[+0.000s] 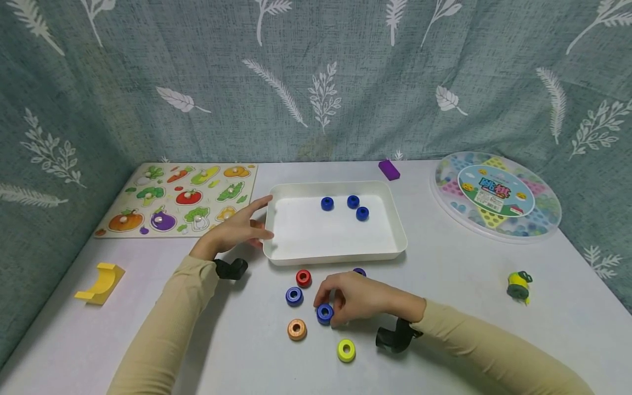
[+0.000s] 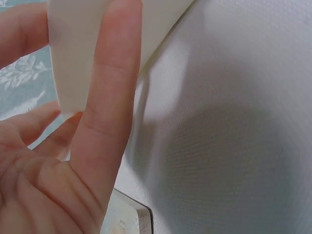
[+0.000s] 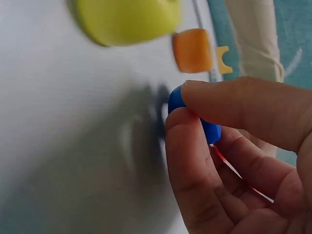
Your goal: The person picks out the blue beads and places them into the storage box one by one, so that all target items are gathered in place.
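My left hand (image 1: pixel 236 227) holds the left end of a shallow white tray (image 1: pixel 333 259), with thumb and fingers spread along its wall. In the left wrist view a long finger (image 2: pixel 114 83) lies along the outside of that wall. Three blue rings, one of them a blue ring (image 1: pixel 327 204), lie inside the tray. In front of the tray, my right hand (image 1: pixel 362 296) pinches another blue ring (image 1: pixel 325 314) between thumb and fingertip. Around it on the table are a red ring (image 1: pixel 303 278), a blue ring (image 1: pixel 294 297), an orange ring (image 1: pixel 297 329) and a yellow ring (image 1: pixel 346 350).
Behind the right hand, another blue ring (image 1: pixel 360 271) is partly hidden. A vegetable puzzle board (image 1: pixel 173 218) lies back left, near a yellow curved block (image 1: pixel 101 284). A purple block (image 1: pixel 389 170), round bead case (image 1: pixel 496 197) and small green-yellow toy (image 1: pixel 519 286) stand at right.
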Tool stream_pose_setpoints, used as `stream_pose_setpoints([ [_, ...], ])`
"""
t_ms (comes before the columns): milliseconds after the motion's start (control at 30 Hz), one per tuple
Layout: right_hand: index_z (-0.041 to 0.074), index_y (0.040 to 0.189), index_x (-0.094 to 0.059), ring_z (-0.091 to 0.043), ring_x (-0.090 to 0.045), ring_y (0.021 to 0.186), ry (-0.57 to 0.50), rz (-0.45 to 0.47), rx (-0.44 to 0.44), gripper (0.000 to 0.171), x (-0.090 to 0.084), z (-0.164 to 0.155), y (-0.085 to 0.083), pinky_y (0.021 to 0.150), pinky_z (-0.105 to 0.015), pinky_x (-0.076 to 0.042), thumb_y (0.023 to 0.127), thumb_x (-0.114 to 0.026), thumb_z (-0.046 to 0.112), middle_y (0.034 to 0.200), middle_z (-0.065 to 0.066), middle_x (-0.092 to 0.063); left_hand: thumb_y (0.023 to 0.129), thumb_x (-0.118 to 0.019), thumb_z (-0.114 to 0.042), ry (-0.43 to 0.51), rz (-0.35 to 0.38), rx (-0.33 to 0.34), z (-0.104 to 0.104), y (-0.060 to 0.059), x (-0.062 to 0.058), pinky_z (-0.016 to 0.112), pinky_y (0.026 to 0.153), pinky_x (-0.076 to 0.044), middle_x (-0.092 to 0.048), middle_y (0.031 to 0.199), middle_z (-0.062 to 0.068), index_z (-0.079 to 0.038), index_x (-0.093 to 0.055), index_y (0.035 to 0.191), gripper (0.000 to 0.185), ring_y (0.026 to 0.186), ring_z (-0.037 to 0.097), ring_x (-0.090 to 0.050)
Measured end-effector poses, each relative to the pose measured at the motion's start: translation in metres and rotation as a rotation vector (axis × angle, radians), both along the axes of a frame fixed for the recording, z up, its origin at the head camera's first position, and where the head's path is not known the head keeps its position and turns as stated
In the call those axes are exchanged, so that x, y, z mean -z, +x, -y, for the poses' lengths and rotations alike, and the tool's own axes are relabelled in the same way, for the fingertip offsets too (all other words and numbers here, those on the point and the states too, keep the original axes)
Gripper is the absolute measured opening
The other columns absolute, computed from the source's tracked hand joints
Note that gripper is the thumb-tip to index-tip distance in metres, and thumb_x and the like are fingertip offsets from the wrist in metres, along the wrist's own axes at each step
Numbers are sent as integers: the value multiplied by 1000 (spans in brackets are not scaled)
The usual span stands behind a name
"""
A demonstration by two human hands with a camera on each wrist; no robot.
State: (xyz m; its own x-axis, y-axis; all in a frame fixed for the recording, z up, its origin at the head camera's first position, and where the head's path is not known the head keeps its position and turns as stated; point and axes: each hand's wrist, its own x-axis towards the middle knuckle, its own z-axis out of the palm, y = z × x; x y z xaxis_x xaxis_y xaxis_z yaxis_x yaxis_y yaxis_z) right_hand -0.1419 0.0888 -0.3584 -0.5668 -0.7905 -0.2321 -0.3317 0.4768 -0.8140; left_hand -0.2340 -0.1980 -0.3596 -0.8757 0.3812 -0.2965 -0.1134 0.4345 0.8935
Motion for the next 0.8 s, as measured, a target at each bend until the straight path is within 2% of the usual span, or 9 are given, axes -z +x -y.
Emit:
stream_pose_setpoints([
  [100, 7, 103, -67, -5, -54, 64, -21, 8, 11, 31, -9, 0, -8, 56, -19, -46, 74, -75, -2, 88, 5, -59, 86, -65, -5, 2, 8, 1, 0, 0, 0, 35, 76, -54, -47, 119, 23, -18, -7, 154, 90, 90, 23, -59],
  [233, 2, 109, -65, -8, -54, 65, -62, 15, 62, 34, -33, -1, -28, 58, -20, -45, 77, -74, 0, 87, -1, -62, 87, -65, -5, 7, 18, 3, 1, 0, -1, 36, 77, -54, -36, 137, 22, -19, -7, 154, 90, 98, 27, -56],
  [367, 2, 115, -63, -14, -57, 70, -66, 32, 189, 36, -55, 0, -60, 67, -27, -49, 80, -73, 2, 95, -9, -63, 87, -65, -6, 25, 23, 8, 2, -1, 0, 36, 76, -54, -22, 150, 17, -19, -6, 154, 90, 108, 32, -52],
  [467, 2, 118, -62, -19, -62, 80, -49, 36, 283, 38, -67, 3, -86, 79, -37, -51, 81, -72, 3, 107, -13, -61, 87, -65, -6, 37, 19, 12, 3, -1, 1, 35, 75, -54, -19, 152, 15, -19, -7, 154, 89, 108, 31, -51],
  [633, 4, 121, -61, -24, -62, 92, 16, 40, 371, 40, -70, 14, -125, 89, -46, -48, 82, -71, 5, 117, -13, -57, 86, -66, -6, 48, 20, 5, 3, 0, 1, 35, 75, -54, -32, 143, 21, -18, -8, 154, 90, 101, 28, -54],
  [733, 4, 120, -62, -25, -62, 89, 40, 49, 409, 40, -63, 23, -142, 88, -43, -49, 82, -71, 4, 115, -14, -57, 86, -66, -6, 63, 30, -3, 4, 1, 0, 36, 75, -54, -34, 141, 23, -19, -8, 154, 90, 102, 27, -55],
  [800, 2, 120, -62, -24, -62, 87, 45, 61, 425, 40, -56, 28, -149, 86, -41, -50, 81, -70, 2, 113, -15, -57, 86, -66, -5, 70, 32, -6, 3, 1, 0, 37, 76, -54, -31, 144, 21, -19, -9, 154, 90, 103, 28, -54],
])
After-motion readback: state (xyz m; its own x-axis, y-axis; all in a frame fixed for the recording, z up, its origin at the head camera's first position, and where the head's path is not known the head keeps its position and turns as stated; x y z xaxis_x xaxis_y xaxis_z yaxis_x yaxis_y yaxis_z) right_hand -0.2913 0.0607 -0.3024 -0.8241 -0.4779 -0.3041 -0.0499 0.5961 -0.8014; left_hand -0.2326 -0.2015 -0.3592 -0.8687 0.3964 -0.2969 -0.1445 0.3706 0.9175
